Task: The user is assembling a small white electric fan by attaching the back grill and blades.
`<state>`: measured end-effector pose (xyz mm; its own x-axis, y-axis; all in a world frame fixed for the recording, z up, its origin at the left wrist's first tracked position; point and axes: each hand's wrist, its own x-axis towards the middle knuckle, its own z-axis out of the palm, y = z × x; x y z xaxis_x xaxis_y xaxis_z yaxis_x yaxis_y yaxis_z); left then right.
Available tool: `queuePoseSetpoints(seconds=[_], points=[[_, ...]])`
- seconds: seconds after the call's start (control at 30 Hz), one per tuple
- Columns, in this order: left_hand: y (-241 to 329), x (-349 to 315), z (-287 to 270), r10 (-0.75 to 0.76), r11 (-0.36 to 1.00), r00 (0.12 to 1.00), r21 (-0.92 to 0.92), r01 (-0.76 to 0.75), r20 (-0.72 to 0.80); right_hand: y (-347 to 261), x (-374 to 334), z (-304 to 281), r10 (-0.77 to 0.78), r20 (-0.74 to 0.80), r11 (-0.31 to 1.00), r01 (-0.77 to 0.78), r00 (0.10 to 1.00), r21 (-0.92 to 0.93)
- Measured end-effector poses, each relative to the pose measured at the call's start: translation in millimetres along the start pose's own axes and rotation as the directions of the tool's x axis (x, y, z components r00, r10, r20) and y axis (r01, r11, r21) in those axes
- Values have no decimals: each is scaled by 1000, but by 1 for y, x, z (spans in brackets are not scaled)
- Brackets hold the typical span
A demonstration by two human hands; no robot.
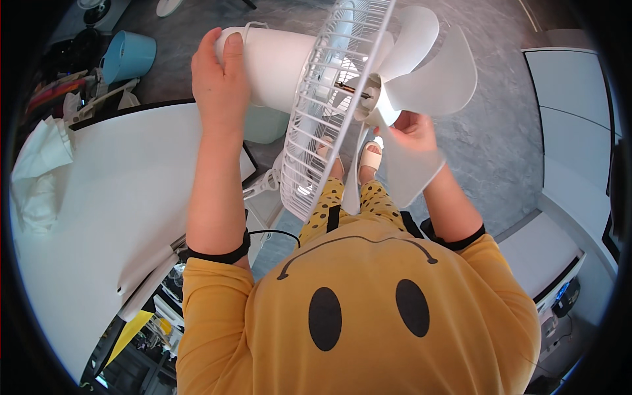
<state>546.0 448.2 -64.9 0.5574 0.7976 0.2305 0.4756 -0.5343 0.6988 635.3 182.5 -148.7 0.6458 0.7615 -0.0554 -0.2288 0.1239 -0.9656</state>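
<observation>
While the left hand (222, 85) clasps the fan housing (282, 66), blades (438, 82) lie rightward.

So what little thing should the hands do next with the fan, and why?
Maybe the right hand should line the white blades up straight with the metal shaft, since the hub is right by its tip, while the left hand holds the white housing. I can't tell whether the shaft is inside the hub.

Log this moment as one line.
left fingers: on housing | right fingers: at blades | shaft: showing between grille and blades
</observation>
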Motion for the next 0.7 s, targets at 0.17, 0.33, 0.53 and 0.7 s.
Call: queuePoseSetpoints(seconds=[0.17,0.33,0.53,0.7], points=[[5,-3,1,17,1000,1000,14,-17,-10,3,-5,-2,68,-11,985,-65,998,163],[7,-3,-1,5,1000,1000,9,-5,-7,-5,0,19,-97,-125,986,113,987,124],[8,-5,-1,9,1000,1000,29,-9,-3,-22,4,24,-48,-181,999,43,982,-33],[5,-6,-1,53,997,998,63,-51,-23,-11,-1,14,207,-148,957,-169,967,236]])
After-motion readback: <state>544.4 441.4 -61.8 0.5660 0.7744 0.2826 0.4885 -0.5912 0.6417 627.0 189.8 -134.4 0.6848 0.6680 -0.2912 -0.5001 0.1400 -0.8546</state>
